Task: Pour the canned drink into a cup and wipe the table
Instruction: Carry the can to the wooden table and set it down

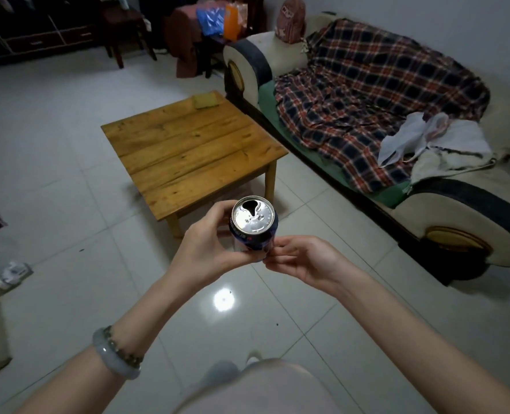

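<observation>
Head view: the can is held in the air over the tiled floor, short of the table's near corner. Its long axis stands about upright, the silver lid facing up at the camera. The lid is open, its dark mouth on the far edge, toward the table. The left hand grips the can's blue side, fingers curled round it from the left. The right hand meets the can low on its right side with curled fingertips; whether they pinch it I cannot tell. A yellowish pad lies on the table's far corner. To the right stands a sofa with a plaid blanket and a white bag.
</observation>
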Available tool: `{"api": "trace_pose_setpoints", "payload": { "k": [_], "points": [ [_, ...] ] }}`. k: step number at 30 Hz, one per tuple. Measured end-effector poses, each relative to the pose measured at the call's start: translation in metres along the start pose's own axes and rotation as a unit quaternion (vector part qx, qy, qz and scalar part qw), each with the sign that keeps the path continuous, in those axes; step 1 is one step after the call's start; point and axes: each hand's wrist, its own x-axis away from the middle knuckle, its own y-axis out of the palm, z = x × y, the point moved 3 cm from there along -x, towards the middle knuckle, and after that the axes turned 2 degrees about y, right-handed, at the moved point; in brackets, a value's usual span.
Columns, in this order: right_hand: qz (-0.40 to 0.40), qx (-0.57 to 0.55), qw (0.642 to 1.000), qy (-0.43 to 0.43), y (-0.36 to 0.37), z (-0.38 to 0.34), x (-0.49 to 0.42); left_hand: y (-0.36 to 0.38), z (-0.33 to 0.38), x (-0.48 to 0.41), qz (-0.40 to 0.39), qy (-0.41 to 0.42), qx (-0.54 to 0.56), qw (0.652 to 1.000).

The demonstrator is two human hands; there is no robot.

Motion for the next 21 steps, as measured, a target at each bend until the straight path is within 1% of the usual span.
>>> {"api": "trace_pose_setpoints", "payload": {
  "k": [8, 15, 21],
  "points": [
    [-0.03, -0.003, 0.999, 0.034, -0.006, -0.069, -0.09, -0.008, -0.045, -0.096, 0.021, -0.033, -0.011, 0.999],
    [-0.046, -0.005, 0.999, 0.026, -0.006, -0.143, -0.182, -0.022, -0.09, -0.198, 0.024, -0.034, -0.032, 0.999],
    [-0.045, 0.001, 0.998, 0.034, 0.011, -0.214, -0.267, -0.049, -0.134, -0.292, 0.034, -0.042, -0.043, 0.998]
  ]
}}
